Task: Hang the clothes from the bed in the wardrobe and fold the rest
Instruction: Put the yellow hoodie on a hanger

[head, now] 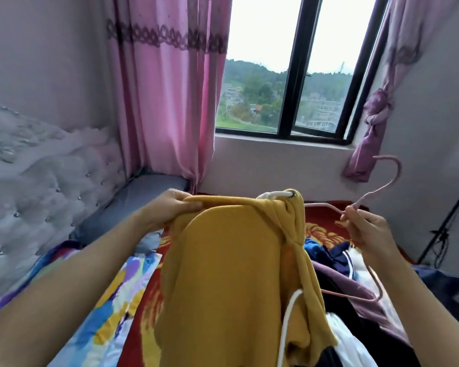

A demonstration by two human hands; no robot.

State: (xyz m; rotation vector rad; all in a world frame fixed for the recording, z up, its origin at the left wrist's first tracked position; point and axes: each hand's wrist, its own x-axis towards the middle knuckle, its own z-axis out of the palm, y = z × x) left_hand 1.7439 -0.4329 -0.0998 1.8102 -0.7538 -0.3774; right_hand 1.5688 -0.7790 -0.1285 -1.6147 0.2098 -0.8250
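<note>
The left fingers are curled over the folded rim of a yellow hoodie, pinching the cloth just left of the frame's middle. The left hand holds that edge up, so the garment hangs down through the centre toward the bottom of the frame. A white drawstring passes through an eyelet at the top of the hoodie and trails down its right side. At right of centre the right fingers are closed round the neck of a pink hanger. Its hook points to the upper right, one arm runs left toward the hoodie and the other drops toward the lower right. The right hand holds it just beside the hoodie. Beneath both hands lies the bed, with a red blanket, a multicoloured quilt at lower left and a heap of dark and white clothes at lower right. A tufted headboard fills the left edge, and pink curtains frame a window at the top.
</note>
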